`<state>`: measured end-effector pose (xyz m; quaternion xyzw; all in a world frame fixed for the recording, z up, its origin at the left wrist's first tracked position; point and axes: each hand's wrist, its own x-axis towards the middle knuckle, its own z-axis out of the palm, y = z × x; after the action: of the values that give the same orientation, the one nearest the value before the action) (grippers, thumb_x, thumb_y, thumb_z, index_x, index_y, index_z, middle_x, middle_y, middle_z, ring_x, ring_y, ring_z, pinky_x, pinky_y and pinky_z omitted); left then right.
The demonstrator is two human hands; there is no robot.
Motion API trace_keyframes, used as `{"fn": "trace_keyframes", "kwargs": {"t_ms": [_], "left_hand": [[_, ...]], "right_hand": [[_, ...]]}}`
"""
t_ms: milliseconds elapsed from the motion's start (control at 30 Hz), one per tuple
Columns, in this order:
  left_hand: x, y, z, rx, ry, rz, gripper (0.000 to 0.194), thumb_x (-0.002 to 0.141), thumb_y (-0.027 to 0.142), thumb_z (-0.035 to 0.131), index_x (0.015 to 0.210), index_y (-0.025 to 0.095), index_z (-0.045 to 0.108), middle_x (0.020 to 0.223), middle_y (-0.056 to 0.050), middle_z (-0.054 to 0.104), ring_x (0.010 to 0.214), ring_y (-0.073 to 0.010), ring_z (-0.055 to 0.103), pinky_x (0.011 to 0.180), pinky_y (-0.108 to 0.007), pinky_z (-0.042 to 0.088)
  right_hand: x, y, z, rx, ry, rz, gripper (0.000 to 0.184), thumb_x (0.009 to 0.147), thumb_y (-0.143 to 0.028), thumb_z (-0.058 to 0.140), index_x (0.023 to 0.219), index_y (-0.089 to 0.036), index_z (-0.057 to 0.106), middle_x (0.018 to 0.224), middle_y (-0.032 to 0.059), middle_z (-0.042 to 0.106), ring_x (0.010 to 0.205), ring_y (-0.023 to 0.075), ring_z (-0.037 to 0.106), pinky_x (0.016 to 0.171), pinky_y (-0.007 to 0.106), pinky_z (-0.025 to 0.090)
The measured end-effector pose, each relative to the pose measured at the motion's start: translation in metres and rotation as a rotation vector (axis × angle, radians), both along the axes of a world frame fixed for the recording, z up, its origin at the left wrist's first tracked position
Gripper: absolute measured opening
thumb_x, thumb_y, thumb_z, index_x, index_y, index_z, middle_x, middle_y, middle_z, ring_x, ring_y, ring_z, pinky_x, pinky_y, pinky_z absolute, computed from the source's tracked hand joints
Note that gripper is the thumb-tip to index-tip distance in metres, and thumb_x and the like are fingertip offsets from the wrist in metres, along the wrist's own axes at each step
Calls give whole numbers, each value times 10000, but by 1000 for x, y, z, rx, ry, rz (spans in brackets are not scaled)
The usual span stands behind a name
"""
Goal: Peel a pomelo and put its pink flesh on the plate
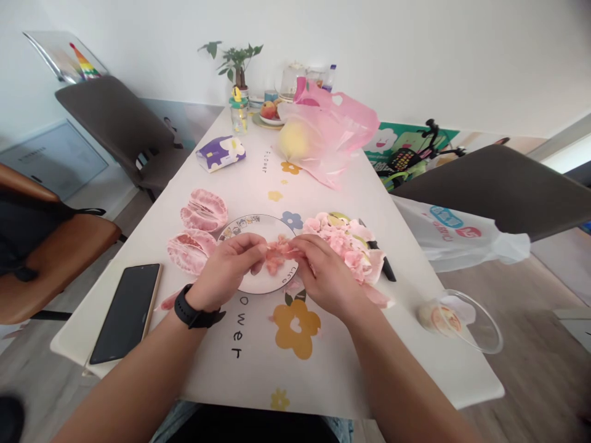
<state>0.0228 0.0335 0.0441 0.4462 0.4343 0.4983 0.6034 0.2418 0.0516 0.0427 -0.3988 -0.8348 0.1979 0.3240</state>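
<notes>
My left hand and my right hand meet above a small white plate, both pinching a clump of pink pomelo flesh between the fingertips. A black watch sits on my left wrist. Left of the plate lie peeled pomelo segments and a second piece. My right hand is next to a heap of pink pomelo pulp and pale peel. A dark knife handle sticks out from under that heap, and its blade is hidden.
A black phone lies at the near left of the floral white tablecloth. Farther back are a pink bag around a pale pomelo, a tissue box and a fruit plate. A clear plastic cup rests at the right edge.
</notes>
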Motion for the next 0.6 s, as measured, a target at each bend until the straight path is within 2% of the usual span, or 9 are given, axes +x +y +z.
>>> {"fn": "trace_keyframes", "kwargs": {"t_ms": [200, 300, 367, 433, 533, 600], "left_hand": [[1, 1, -1, -28, -135, 83, 165, 890, 341, 747, 889, 184, 698, 666, 23, 572, 590, -91, 468, 584, -238, 367], [9, -2, 2, -39, -119, 90, 220, 893, 393, 734, 956, 183, 721, 624, 37, 533, 551, -89, 427, 548, -242, 334], [19, -4, 5, -31, 23, 95, 240, 897, 415, 720, 972, 187, 721, 600, 47, 521, 530, -90, 406, 535, -247, 324], [33, -4, 12, 22, 234, 70, 205, 899, 396, 706, 902, 191, 694, 680, 23, 611, 572, -101, 474, 571, -258, 375], [59, 4, 25, 211, 566, 17, 134, 930, 299, 602, 871, 207, 679, 720, 14, 655, 648, -138, 568, 646, -284, 438], [77, 14, 33, 331, 716, -50, 168, 918, 204, 528, 897, 205, 695, 776, -7, 706, 724, -167, 625, 704, -303, 471]], "right_hand": [[0, -1, -3, -427, 403, -77, 288, 973, -251, 609, 1255, -284, 657, 1073, 53, 718, 872, 193, 711, 742, 365, 610], [4, 3, 2, -497, 570, -135, 279, 922, -279, 674, 1201, -262, 681, 1012, 43, 732, 862, 197, 723, 761, 375, 614], [12, 9, 8, -463, 665, -206, 267, 883, -285, 711, 1147, -248, 692, 1019, 40, 736, 852, 191, 723, 791, 386, 619], [21, 15, 13, -409, 742, -264, 269, 861, -287, 733, 1123, -243, 693, 1006, 29, 737, 797, 173, 713, 798, 392, 627], [37, 23, 18, -333, 816, -303, 286, 845, -283, 753, 1123, -245, 696, 955, 13, 735, 776, 168, 706, 791, 393, 640], [45, 26, 18, -294, 841, -305, 290, 835, -280, 762, 1117, -248, 701, 955, 13, 737, 800, 172, 706, 790, 387, 643]]}}
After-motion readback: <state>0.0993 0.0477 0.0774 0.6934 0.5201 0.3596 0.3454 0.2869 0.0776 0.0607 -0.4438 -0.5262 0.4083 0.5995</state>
